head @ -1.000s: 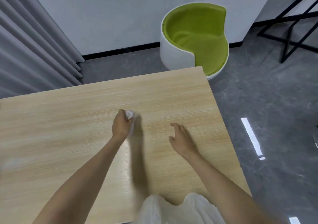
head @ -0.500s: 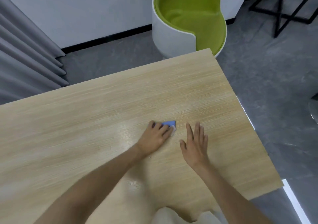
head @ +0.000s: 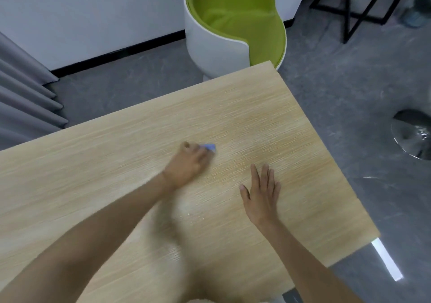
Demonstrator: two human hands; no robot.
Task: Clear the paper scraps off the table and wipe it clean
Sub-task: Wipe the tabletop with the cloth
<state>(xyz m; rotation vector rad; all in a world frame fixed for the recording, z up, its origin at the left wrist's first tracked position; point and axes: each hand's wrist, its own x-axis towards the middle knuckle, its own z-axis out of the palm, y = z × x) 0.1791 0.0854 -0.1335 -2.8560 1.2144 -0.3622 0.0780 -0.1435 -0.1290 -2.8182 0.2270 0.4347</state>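
My left hand (head: 187, 164) presses a small blue cloth (head: 209, 146) onto the light wooden table (head: 93, 163) near its middle; only the cloth's far corner shows past my fingers, and the hand is blurred by motion. To its right, my right hand (head: 261, 193) lies flat on the tabletop with fingers straight and spread, holding nothing. A few tiny pale specks (head: 189, 214) lie on the wood between my forearms. No larger paper scraps are in view.
A green-and-white tub chair (head: 233, 23) stands just beyond the table's far right corner. Grey curtains (head: 21, 97) hang at the left. A black metal frame (head: 363, 6) and a chrome stool base (head: 412, 135) stand on the grey floor to the right.
My left hand with the cloth has swept to the right and then further away across the table. My right hand has flattened on the wood. The view has tilted down and right.
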